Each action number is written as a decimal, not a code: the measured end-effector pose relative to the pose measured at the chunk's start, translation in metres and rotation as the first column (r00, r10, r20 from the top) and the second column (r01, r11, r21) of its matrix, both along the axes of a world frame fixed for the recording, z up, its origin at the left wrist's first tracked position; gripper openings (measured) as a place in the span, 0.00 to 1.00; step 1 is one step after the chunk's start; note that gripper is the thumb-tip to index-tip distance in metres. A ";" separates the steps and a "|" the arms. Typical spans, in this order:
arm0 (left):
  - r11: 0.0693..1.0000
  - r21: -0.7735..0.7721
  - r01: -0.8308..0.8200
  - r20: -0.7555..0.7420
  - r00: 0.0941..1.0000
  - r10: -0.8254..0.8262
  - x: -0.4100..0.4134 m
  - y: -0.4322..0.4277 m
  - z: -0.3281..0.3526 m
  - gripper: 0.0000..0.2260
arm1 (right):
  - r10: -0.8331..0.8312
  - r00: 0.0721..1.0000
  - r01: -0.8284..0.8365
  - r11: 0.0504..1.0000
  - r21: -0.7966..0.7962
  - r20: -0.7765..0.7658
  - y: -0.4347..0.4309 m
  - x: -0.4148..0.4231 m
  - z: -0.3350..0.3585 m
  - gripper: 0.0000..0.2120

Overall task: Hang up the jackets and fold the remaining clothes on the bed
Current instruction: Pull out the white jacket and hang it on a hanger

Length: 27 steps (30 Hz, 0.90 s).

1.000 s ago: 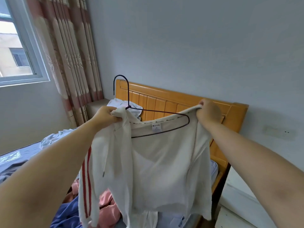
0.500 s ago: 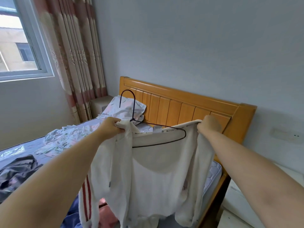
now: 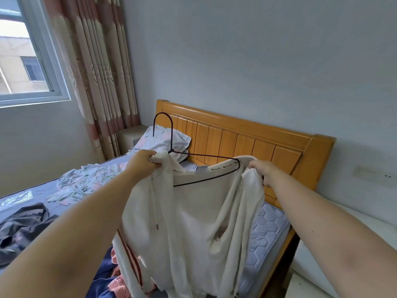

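My left hand (image 3: 142,165) and right hand (image 3: 264,172) grip the limp, seemingly light white hooded jacket (image 3: 193,211) by its shoulders

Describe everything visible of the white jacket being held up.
The white jacket looks like soft, fleecy fabric, with a drawstring dangling below the left hand, red stripes down one sleeve and a small white label inside the neckline. It hangs open and limp above the bed on a thin dark wire hanger. The left hand grips one shoulder by the hanger's neck; the right hand grips the other shoulder.
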State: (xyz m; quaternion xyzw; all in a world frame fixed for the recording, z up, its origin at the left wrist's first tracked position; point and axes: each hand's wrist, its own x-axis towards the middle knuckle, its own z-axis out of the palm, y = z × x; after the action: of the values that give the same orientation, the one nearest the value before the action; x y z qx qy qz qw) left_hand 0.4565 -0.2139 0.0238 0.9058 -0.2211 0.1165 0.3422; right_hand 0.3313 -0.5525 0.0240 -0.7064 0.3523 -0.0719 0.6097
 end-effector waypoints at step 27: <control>0.917 0.394 0.065 0.059 0.994 -0.096 -0.044 -0.054 0.006 0.06 | 0.111 0.763 0.126 0.941 -0.316 0.636 0.085 -0.003 0.107 0.14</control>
State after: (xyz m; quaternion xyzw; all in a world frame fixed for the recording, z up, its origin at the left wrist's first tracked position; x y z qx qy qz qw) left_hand 0.4129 -0.2682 0.0301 0.9409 -0.2899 0.0905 0.1500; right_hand 0.3284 -0.4678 0.1308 -0.7310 0.1058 -0.3725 0.5619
